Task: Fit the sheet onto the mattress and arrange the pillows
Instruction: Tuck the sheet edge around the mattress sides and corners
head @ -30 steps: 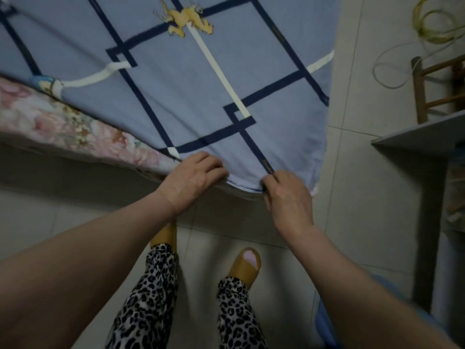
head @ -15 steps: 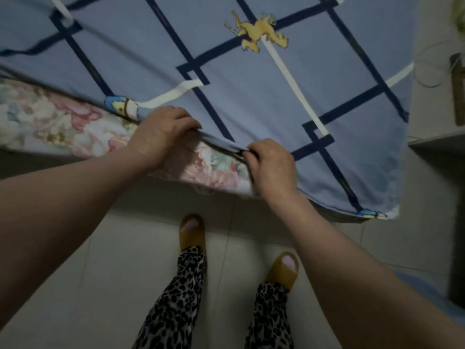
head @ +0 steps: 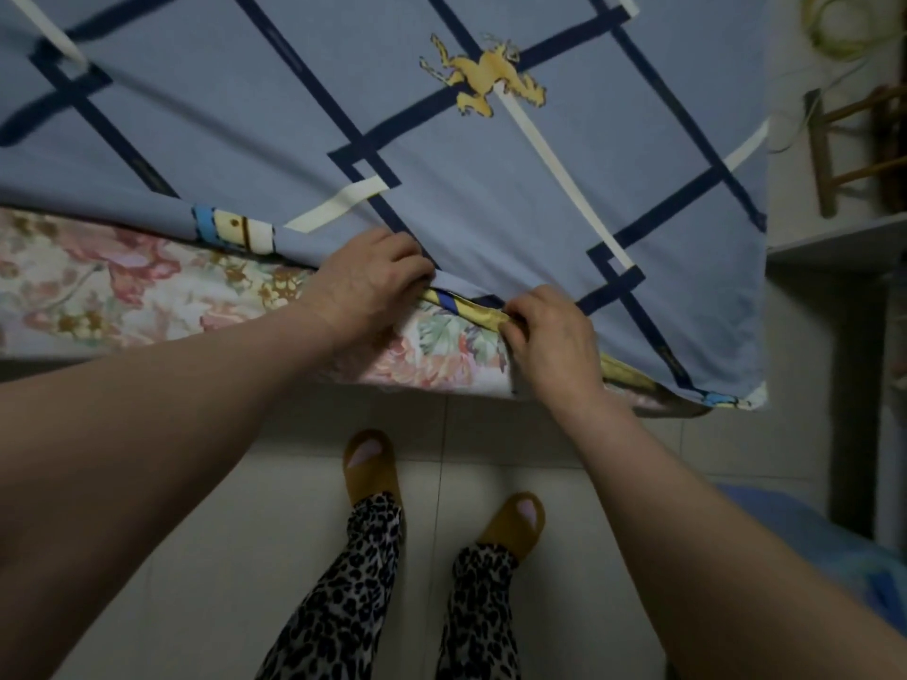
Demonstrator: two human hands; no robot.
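A blue sheet [head: 441, 154] with dark blue and cream stripes and a yellow animal print covers the top of the bed. Below its near edge shows the floral side of the mattress [head: 127, 296]. My left hand [head: 365, 282] grips the sheet's near edge, fingers curled over the fold. My right hand [head: 552, 331] pinches the same edge a little to the right, where a yellow and blue border is turned up. The sheet's corner hangs over the mattress at the right. No pillow is in view.
My feet in tan slippers [head: 370, 463] stand on the pale tiled floor close to the bed. A wooden chair [head: 854, 149] and a grey shelf edge [head: 834, 242] stand to the right. Blue cloth [head: 805, 537] lies at the lower right.
Both hands have shifted left along the sheet's near edge, away from the corner. More of the floral mattress side now shows, and the yellow border is turned up between my hands.
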